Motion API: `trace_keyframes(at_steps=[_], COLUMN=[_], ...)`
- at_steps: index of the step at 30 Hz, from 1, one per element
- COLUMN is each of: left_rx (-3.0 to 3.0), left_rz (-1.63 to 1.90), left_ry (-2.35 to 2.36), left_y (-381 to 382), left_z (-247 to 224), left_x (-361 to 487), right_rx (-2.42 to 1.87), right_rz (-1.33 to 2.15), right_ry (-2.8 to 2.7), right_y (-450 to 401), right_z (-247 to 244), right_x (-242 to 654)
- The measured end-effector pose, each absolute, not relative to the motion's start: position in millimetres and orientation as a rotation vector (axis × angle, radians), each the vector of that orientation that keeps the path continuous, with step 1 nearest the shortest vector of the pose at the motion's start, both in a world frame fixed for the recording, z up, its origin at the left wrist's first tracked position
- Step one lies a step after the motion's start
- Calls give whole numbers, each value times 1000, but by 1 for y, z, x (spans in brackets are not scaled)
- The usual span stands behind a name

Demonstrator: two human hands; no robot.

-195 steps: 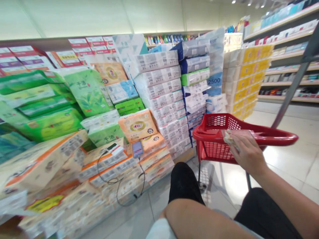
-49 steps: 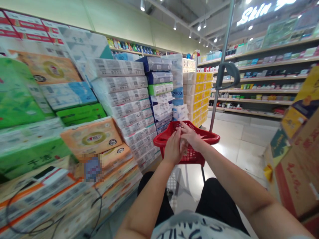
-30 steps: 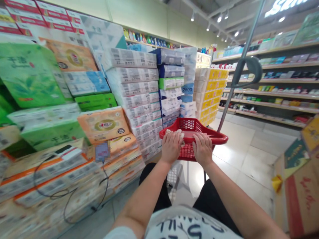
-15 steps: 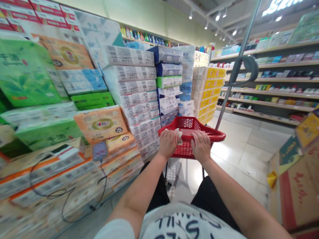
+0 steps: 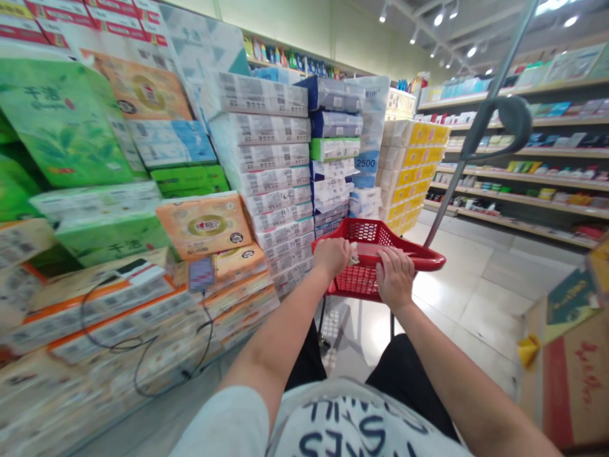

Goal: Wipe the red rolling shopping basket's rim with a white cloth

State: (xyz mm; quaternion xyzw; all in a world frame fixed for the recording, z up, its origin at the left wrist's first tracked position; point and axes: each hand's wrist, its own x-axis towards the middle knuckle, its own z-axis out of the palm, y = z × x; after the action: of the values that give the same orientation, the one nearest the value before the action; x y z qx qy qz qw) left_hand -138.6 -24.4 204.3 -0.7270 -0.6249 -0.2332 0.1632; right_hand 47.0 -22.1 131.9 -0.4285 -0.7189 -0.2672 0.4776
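A red plastic shopping cart (image 5: 354,289) with a perforated basket stands in front of me. My left hand (image 5: 332,255) is curled closed at the left of its near rim, and a crumpled white tissue (image 5: 354,253) pokes out from its thumb side. Over the same rim, farther right, bend the fingers of my right hand (image 5: 396,273), gripping the cart. Whether the left fingers also touch the rim, I cannot tell. A metal pole (image 5: 445,197) with a grey loop (image 5: 517,130) rises at the cart's right side.
Stacked tissue packs (image 5: 273,152) line the left side, with an orange pack (image 5: 204,222) and a loose black cable (image 5: 143,343) nearer. Yellow-sided packs (image 5: 423,171) stand ahead. Cardboard boxes (image 5: 571,387) edge the right. Stocked shelves (image 5: 533,149) run behind a tiled floor (image 5: 457,298).
My left hand has gone from lying over the rim to a tighter curl around the tissue. The scene has shifted right in view. My right hand keeps its place on the cart.
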Motion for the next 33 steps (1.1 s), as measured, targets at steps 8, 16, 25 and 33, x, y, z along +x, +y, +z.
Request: trace_keyframes(at_steps=[8, 16, 25, 33], left_rx=[-1928, -2154, -2153, -1944], left_rz=[-831, -572, -527, -851], left_ry=[-1665, -1753, -1830, -1595], left_y=[-34, -29, -23, -41], left_z=[192, 204, 209, 184], left_x=[-128, -129, -138, -142], right_rx=[-1051, -1052, -1061, -1064], right_rz=[-627, -601, -599, -589], right_ry=[-1756, -1747, -1736, -1762], right_y=[-19, -22, -23, -26], right_z=[129, 129, 131, 132], right_x=[49, 50, 46, 41])
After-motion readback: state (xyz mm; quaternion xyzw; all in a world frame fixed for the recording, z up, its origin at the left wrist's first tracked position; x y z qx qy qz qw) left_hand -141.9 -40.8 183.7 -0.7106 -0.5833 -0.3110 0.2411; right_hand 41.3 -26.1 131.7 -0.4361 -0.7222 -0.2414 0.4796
